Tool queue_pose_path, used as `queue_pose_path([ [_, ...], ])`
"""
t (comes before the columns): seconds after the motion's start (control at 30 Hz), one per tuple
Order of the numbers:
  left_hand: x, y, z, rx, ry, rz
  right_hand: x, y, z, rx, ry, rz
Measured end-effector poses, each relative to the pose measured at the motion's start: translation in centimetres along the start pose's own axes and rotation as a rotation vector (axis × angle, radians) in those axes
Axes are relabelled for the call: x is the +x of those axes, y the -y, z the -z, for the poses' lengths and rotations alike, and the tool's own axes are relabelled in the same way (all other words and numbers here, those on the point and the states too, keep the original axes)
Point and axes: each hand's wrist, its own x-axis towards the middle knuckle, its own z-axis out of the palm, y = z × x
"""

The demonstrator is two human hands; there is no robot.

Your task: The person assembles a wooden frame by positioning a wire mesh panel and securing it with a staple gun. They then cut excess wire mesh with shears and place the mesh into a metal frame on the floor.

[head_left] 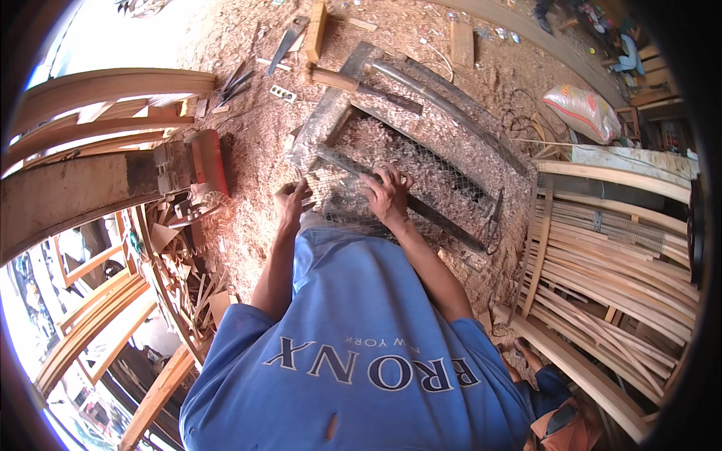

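Observation:
A piece of wire mesh (336,186) spreads in front of my body, over a dark frame (307,143) strewn with wood shavings. My left hand (290,203) is at the mesh's left side, thumb and fingers pinched together at its edge. On the right, my right hand (387,197) has its fingers bent over the mesh, beside a dark bar (444,220) that runs slantwise beneath it. What lies under the right fingertips is partly hidden. Beyond the mesh, a tool with a wooden handle (335,79) and a dark flat blade rests across the frame.
A handsaw (286,46), a wood block (316,31) and a white power strip (283,93) lie on the shavings-covered ground. Stacked timber strips (602,278) fill the right. A stuffed sack (583,113) sits far right. Wooden frames and a long beam (75,199) stand left. Another person crouches lower right.

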Motion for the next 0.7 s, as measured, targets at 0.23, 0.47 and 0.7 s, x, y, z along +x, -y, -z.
queue_pose_path([
  [0.23,0.7,0.2,-0.7,0.126,-0.087,-0.047,0.6,0.4,0.7,0.088,0.031,-0.029],
  [0.47,1.2,0.1,-1.3,0.151,-0.119,-0.020,0.3,0.4,0.1,0.009,0.017,-0.018],
  [0.7,1.3,0.3,-1.3,0.082,-0.103,-0.006,-0.2,0.2,-0.2,-0.012,0.014,-0.014],
])
